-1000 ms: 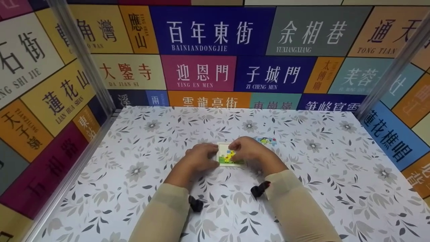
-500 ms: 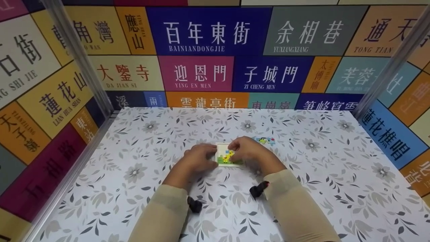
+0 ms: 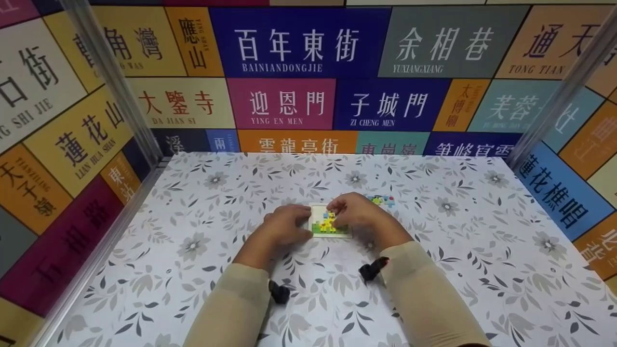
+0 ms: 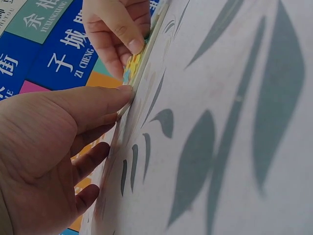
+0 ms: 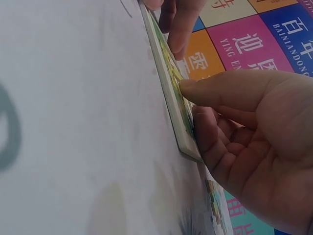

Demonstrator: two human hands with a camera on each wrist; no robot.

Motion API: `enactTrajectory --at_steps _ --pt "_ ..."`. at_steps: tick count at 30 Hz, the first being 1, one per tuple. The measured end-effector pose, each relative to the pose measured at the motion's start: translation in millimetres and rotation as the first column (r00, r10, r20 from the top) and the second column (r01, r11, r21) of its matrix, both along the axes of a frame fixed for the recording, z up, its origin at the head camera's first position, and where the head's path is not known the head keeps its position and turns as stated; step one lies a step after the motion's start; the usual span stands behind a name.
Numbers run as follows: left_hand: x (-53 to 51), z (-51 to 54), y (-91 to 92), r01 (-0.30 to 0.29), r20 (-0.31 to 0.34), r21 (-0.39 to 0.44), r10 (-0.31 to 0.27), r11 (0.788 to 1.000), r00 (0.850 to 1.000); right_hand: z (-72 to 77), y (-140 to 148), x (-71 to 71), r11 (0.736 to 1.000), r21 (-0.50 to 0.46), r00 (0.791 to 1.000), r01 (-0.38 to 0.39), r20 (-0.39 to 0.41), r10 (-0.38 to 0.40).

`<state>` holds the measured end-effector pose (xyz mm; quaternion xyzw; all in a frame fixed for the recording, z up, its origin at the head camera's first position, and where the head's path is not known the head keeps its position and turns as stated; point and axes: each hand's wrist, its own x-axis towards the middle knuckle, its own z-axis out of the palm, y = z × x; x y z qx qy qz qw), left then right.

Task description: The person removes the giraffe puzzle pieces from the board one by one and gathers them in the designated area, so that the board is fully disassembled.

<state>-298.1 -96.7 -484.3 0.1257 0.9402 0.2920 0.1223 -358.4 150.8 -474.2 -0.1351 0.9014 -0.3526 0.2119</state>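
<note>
A small jigsaw puzzle in a pale frame (image 3: 316,235) lies flat on the patterned table. Green and yellow pieces (image 3: 322,227) fill its lower part, while bare pale backing shows at the upper left. My left hand (image 3: 285,225) grips the frame's left edge, thumb at the near corner and fingers farther back. Over the right side bends my right hand (image 3: 362,215), its fingers curled and its thumb (image 5: 190,88) touching the yellow area. Between thumb and fingers it seems to pinch a yellow puzzle piece (image 3: 331,215), largely covered by the fingers.
Loose blue, yellow and green puzzle pieces (image 3: 384,200) lie just beyond my right hand. The table (image 3: 231,197) has a white leaf-and-flower cover. Colourful sign-covered panels (image 3: 284,103) rise behind it and along both sides.
My right hand has shifted slightly at the puzzle, and more yellow shows between its thumb and fingers. The left hand stays on the frame's edge.
</note>
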Motion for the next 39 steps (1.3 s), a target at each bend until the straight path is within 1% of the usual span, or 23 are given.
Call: enactTrajectory --at_steps 4,8,12,15,17,19,22,24,26,29,32,36,39 --pt "-0.5 -0.2 0.0 -0.028 0.024 0.003 0.028 1.0 0.999 2.8 -0.3 0.9 1.0 0.0 1.0 -0.005 -0.009 0.005" --pt "-0.8 -0.4 1.2 -0.03 0.034 0.002 0.03 1.0 0.999 5.9 4.2 2.8 1.0 -0.012 0.999 -0.018 -0.04 0.017" --pt "-0.4 0.1 2.4 -0.038 0.04 -0.002 0.039 0.999 0.998 6.6 15.1 1.9 0.999 -0.019 0.995 -0.042 -0.09 0.04" --pt "0.2 0.4 2.9 -0.052 0.048 0.008 0.052 0.999 0.997 6.3 27.0 -1.0 0.999 -0.025 0.993 -0.03 -0.114 0.027" --pt "0.8 0.3 2.8 -0.059 0.051 0.022 0.057 0.998 0.997 6.4 36.9 -3.0 0.999 -0.044 0.994 -0.013 -0.107 0.008" --pt "1.1 0.0 2.7 -0.048 0.034 0.024 0.047 0.999 0.998 7.2 47.2 -4.3 0.998 -0.063 0.996 0.019 -0.083 -0.024" --pt "1.2 -0.6 2.0 -0.03 0.008 0.016 0.03 0.999 1.0 8.1 65.2 -5.1 0.996 -0.086 0.997 0.037 -0.064 -0.043" --pt "1.1 -0.8 1.9 -0.019 -0.005 0.006 0.019 1.0 1.0 8.8 77.6 -4.7 0.995 -0.078 0.996 0.058 -0.063 -0.063" --pt "0.6 -0.8 1.5 -0.021 0.002 0.001 0.021 1.0 1.0 8.8 90.1 -4.9 0.995 -0.07 0.995 0.067 -0.074 -0.072" --pt "0.3 -0.9 1.5 -0.032 0.018 -0.001 0.032 0.999 0.999 7.9 107.0 -4.7 0.991 -0.064 0.99 0.118 -0.065 -0.122" --pt "0.4 -1.0 2.2 -0.044 0.04 -0.005 0.044 0.999 0.998 5.7 121.4 -4.6 0.987 -0.066 0.987 0.149 -0.046 -0.152" --pt "0.6 -1.0 2.8 -0.054 0.052 -0.004 0.054 0.999 0.997 2.7 131.4 -6.1 0.981 -0.042 0.982 0.189 -0.001 -0.189" --pt "0.4 -1.4 2.4 -0.058 0.048 0.003 0.058 0.998 0.997 -0.2 133.6 -7.3 0.979 -0.045 0.98 0.198 0.019 -0.198"
